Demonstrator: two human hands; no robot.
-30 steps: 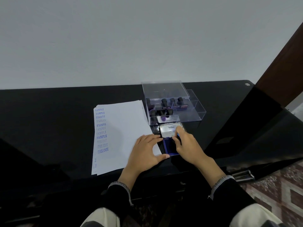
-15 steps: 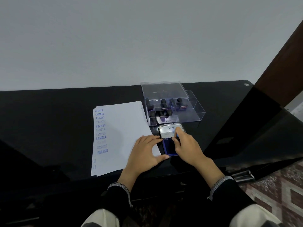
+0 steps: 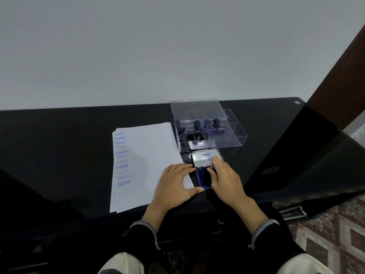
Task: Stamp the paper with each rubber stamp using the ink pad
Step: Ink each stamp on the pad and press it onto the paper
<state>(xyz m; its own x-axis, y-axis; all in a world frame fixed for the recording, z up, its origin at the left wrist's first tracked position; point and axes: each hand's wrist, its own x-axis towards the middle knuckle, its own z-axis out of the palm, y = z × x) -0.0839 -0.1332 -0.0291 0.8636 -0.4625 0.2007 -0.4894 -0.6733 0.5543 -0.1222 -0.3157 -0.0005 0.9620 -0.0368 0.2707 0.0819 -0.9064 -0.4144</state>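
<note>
— Blue ink is showing in the open ink pad (image 3: 203, 177), lying on the black table (image 3: 79, 155) just right of the paper (image 3: 150, 155). Its silver lid (image 3: 205, 159) is standing back toward the clear box (image 3: 207, 127).

— What are the hands doing?

— The left hand (image 3: 175, 186) is lying flat, fingers straight, partly on the paper's near right corner, with its thumb reaching along the pad's front edge. It is gripping nothing, only steadying. The right hand (image 3: 225, 180) is curling over the pad's right side, fingertips at the hinge end. Something small and blue is peeking out between its fingers; whether that is a stamp being inked or part of the pad, I cannot tell.

— Where are the stamps?

— The rubber stamps (image 3: 195, 131) are standing in the box, dark handles up, behind the pad. The paper is already carrying a column of SAMPLE and FAX OUT prints down its left edge.

— So the step in hand?

— I am judging it as work at the pad, either inking or handling the lid. To do it well, the left hand should be keeping the pad base from sliding on that glossy top, and the right should be pressing evenly, not rocking, so the whole face is taking ink. Several earlier prints are looking faint, so a firmer, flatter press is worth aiming for.

— Any risk?

— Inky fingertips smudging the sheet.
</note>
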